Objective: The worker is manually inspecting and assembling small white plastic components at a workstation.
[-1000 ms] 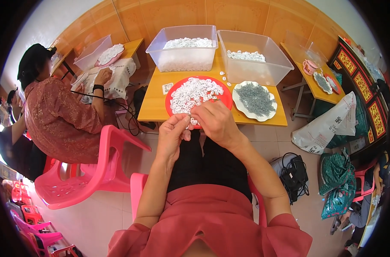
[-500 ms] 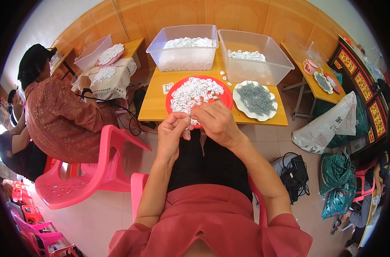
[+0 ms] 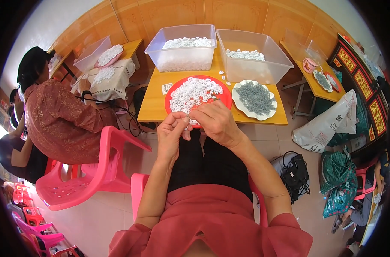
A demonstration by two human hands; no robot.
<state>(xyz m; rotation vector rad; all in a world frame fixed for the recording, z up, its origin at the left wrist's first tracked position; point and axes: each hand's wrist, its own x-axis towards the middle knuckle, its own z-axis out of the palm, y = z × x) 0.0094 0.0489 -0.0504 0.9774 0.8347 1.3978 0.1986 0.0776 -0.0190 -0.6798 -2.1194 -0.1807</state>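
My left hand (image 3: 171,132) and my right hand (image 3: 218,124) meet at the near edge of a red plate (image 3: 228,95). Both are closed in pinches, fingertips nearly touching. Whatever small thing is between them is too tiny and covered to name. Small white pieces with holes (image 3: 190,92) are heaped on the red plate, partly hidden by my right hand. Just right of it stands a white scalloped plate (image 3: 272,112), holding a pile of thin grey metal-looking pieces (image 3: 254,98).
Two clear plastic bins (image 3: 184,64) with white pieces stand at the table's (image 3: 154,105) back. A co-worker (image 3: 64,115) sits at the left beside a pink chair (image 3: 75,188). On the floor at right are a white sack (image 3: 325,126) and a black bag with cables (image 3: 294,175).
My hands stay pinched together at the same place, with hardly any movement. The whole view has shifted very slightly.
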